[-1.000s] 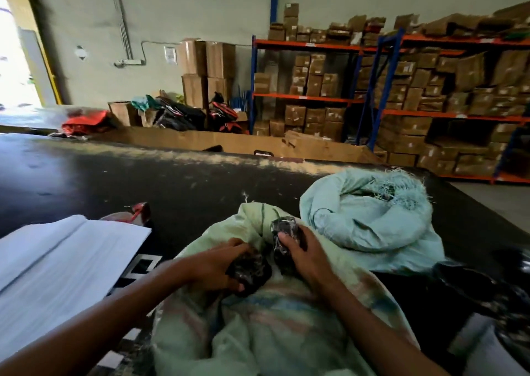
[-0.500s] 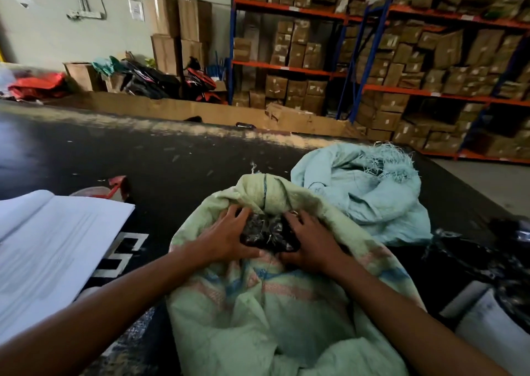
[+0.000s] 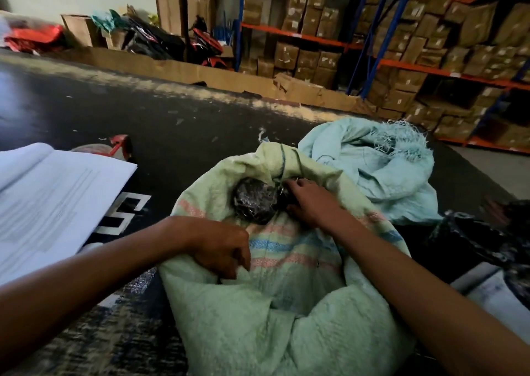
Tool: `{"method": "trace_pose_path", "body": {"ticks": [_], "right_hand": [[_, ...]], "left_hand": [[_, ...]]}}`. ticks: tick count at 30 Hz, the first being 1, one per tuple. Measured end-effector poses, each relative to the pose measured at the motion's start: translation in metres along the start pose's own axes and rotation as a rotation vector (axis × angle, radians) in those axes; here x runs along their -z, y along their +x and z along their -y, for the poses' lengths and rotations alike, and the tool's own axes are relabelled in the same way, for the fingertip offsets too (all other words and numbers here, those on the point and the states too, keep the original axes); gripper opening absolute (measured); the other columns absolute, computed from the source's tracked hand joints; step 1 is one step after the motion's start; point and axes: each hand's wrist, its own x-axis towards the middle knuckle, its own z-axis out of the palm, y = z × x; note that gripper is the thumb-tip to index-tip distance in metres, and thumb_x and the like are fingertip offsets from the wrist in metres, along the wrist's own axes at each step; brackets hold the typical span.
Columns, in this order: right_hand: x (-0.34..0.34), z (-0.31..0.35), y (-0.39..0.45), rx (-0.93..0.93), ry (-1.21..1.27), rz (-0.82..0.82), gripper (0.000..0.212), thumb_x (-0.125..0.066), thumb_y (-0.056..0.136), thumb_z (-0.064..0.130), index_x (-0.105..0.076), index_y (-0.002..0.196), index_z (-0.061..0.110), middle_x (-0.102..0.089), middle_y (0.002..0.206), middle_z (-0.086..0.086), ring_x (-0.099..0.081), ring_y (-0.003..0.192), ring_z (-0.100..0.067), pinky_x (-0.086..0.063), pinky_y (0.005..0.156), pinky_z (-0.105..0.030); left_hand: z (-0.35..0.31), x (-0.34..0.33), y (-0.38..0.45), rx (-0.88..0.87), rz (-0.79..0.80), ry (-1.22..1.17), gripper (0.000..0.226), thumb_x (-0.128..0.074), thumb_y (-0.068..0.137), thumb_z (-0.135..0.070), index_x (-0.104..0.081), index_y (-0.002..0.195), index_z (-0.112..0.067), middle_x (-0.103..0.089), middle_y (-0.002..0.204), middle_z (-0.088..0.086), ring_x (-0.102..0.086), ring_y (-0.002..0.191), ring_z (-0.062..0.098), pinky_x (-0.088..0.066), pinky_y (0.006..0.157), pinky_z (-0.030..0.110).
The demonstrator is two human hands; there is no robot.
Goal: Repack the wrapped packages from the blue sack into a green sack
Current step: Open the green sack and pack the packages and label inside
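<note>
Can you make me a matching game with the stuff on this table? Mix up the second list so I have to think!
Things:
1. pale green woven sack
2. light blue woven sack
3. shiny black plastic-wrapped package
4. white stack of paper sheets

Where or how:
A. lies crumpled behind the right hand
B. sits in the mouth of a sack
C. lies flat at the left side of the table
D. has its cloth in the grip of the left hand

Pairs: 1-D, 2-A, 3-B, 4-C

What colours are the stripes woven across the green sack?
Pink and blue bands on the pale green sack, clearest in the head view.
</note>
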Motion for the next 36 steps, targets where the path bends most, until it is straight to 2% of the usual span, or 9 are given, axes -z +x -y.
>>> {"method": "trace_pose_path", "body": {"ticks": [2,5,8,12,16,20,24,31,36], "right_hand": [[0.002,0.007,0.005,-0.028,0.021,0.024,0.058,-0.057,0.089,0.035,-0.037,0.140,0.017,-0.047,0.136,-0.014,-0.044,0.125,-0.033,-0.042,0.096,-0.040],[0.009,0.019,0.008,0.055,0.151,0.091,0.071,-0.062,0.082,0.039,-0.034,0.143,0.019,-0.047,0.136,-0.016,-0.045,0.125,-0.033,-0.040,0.103,-0.040],[0.015,0.038,0.010,0.109,0.278,0.128,0.084,-0.062,0.077,0.052,-0.026,0.148,0.027,-0.041,0.143,-0.015,-0.040,0.130,-0.033,-0.037,0.107,-0.047],[0.008,0.061,0.021,0.195,0.054,0.148,0.066,-0.056,0.087,0.053,-0.035,0.145,0.031,-0.045,0.139,-0.014,-0.046,0.125,-0.033,-0.039,0.102,-0.045],[0.016,0.053,0.027,0.104,-0.043,0.108,0.042,-0.059,0.090,0.036,-0.055,0.124,0.013,-0.056,0.124,-0.012,-0.053,0.117,-0.031,-0.044,0.093,-0.042],[0.017,0.056,0.021,0.119,-0.087,0.071,0.034,-0.062,0.086,0.016,-0.057,0.119,0.008,-0.054,0.124,-0.016,-0.051,0.118,-0.034,-0.044,0.091,-0.042],[0.013,0.035,0.012,-0.011,-0.055,0.191,0.079,-0.071,0.080,0.026,-0.028,0.145,0.015,-0.035,0.142,-0.022,-0.034,0.132,-0.039,-0.039,0.102,-0.049],[-0.004,0.039,0.006,-0.046,-0.213,-0.098,0.031,-0.054,0.094,0.025,-0.059,0.117,0.004,-0.057,0.114,-0.020,-0.053,0.107,-0.037,-0.048,0.082,-0.044],[0.033,0.021,0.001,-0.058,0.071,0.128,0.042,-0.064,0.085,0.043,-0.060,0.109,0.009,-0.062,0.113,-0.015,-0.059,0.102,-0.031,-0.048,0.083,-0.036]], "left_hand": [[-0.003,0.003,0.001,0.032,-0.055,-0.065,0.036,-0.061,0.088,-0.028,-0.063,0.122,-0.019,-0.064,0.114,0.007,-0.060,0.103,0.023,-0.040,0.080,0.019],[-0.003,-0.003,0.005,0.171,-0.206,0.031,0.056,-0.057,0.087,-0.047,-0.044,0.138,-0.025,-0.047,0.132,0.006,-0.048,0.121,0.025,-0.039,0.099,0.032],[-0.002,-0.017,0.010,0.297,-0.163,0.077,0.074,-0.056,0.083,-0.059,-0.027,0.146,-0.033,-0.025,0.151,0.005,-0.030,0.137,0.032,-0.029,0.112,0.045],[-0.004,-0.020,0.008,0.302,-0.062,0.080,0.077,-0.053,0.084,-0.061,-0.019,0.148,-0.037,-0.011,0.158,0.008,-0.027,0.141,0.032,-0.028,0.114,0.044],[-0.003,-0.015,0.001,0.341,0.041,0.105,0.081,-0.057,0.081,-0.063,-0.014,0.147,-0.043,-0.009,0.157,0.005,-0.029,0.140,0.031,-0.031,0.113,0.044],[-0.004,-0.011,-0.004,0.334,0.085,0.110,0.083,-0.059,0.080,-0.060,-0.012,0.147,-0.044,-0.011,0.156,0.004,-0.029,0.140,0.030,-0.030,0.113,0.042],[0.001,-0.012,-0.007,0.335,0.068,0.096,0.082,-0.059,0.079,-0.061,-0.017,0.146,-0.044,-0.016,0.154,0.004,-0.032,0.138,0.029,-0.031,0.113,0.043],[-0.004,-0.012,-0.002,0.349,0.088,0.146,0.087,-0.061,0.075,-0.065,-0.016,0.146,-0.044,-0.017,0.154,0.001,-0.029,0.139,0.029,-0.031,0.112,0.045],[-0.012,-0.002,-0.004,0.363,0.041,0.105,0.076,-0.061,0.078,-0.062,-0.034,0.143,-0.036,-0.036,0.145,0.001,-0.039,0.133,0.024,-0.035,0.108,0.037]]}}
